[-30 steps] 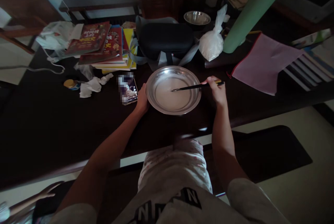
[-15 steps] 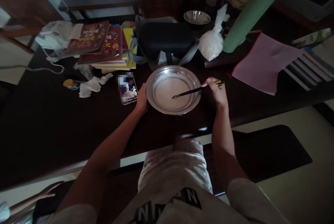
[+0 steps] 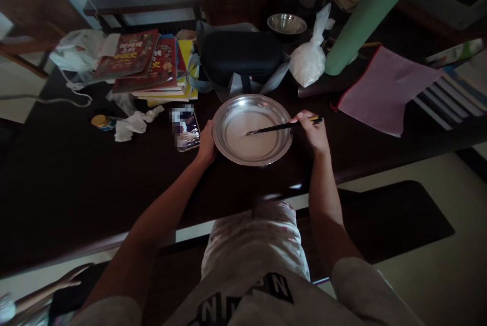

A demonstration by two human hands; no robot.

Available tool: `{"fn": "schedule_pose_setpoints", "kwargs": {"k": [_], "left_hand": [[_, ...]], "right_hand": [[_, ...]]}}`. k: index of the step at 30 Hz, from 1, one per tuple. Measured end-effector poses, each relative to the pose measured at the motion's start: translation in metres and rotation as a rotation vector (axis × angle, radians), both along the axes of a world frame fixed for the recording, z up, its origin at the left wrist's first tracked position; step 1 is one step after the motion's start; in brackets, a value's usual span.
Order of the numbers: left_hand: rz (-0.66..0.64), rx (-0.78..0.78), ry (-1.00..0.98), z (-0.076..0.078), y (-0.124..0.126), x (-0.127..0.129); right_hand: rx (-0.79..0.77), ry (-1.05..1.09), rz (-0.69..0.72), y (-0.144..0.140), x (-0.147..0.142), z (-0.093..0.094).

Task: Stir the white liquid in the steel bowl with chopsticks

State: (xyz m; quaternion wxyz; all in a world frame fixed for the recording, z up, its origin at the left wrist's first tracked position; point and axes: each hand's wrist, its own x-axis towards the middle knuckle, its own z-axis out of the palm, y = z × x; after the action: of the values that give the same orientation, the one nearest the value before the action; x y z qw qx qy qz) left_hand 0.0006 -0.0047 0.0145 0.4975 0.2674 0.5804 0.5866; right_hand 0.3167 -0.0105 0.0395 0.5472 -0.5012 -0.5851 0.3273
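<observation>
A wide, shallow metal bowl (image 3: 232, 108) with a whitish liquid in it sits on the dark table (image 3: 68, 184) in front of me. My left hand (image 3: 206, 144) grips the bowl's left rim. My right hand (image 3: 312, 131) is at the bowl's right side, closed on a pair of dark chopsticks (image 3: 274, 128). Their tips reach into the liquid near the bowl's middle.
A phone (image 3: 185, 128) lies just left of the bowl, crumpled tissue (image 3: 133, 124) and a small jar (image 3: 101, 121) further left. Behind stand stacked books (image 3: 152, 65), a black case (image 3: 239, 55), a white plastic bag (image 3: 310, 60), a small metal bowl (image 3: 286, 24), a green flask (image 3: 359, 19) and a pink folder (image 3: 384, 87).
The chopstick tips swung within the bowl, down toward me and then back up to the left. My right hand shifted slightly with them. My left hand stayed on the rim.
</observation>
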Motion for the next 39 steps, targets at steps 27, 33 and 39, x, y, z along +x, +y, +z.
{"fn": "schedule_pose_setpoints", "kwargs": {"k": [27,33,39], "left_hand": [[0.01,0.045,0.119,-0.005,0.001,-0.005],[0.009,0.038,0.024,-0.009,0.003,-0.004],[0.004,0.049,-0.008,-0.005,0.001,-0.001]], "right_hand": [[0.031,0.063,-0.1,0.002,0.003,-0.002],[0.017,-0.002,0.019,0.002,-0.002,-0.001],[0.003,0.044,-0.042,0.002,0.003,-0.003]]}}
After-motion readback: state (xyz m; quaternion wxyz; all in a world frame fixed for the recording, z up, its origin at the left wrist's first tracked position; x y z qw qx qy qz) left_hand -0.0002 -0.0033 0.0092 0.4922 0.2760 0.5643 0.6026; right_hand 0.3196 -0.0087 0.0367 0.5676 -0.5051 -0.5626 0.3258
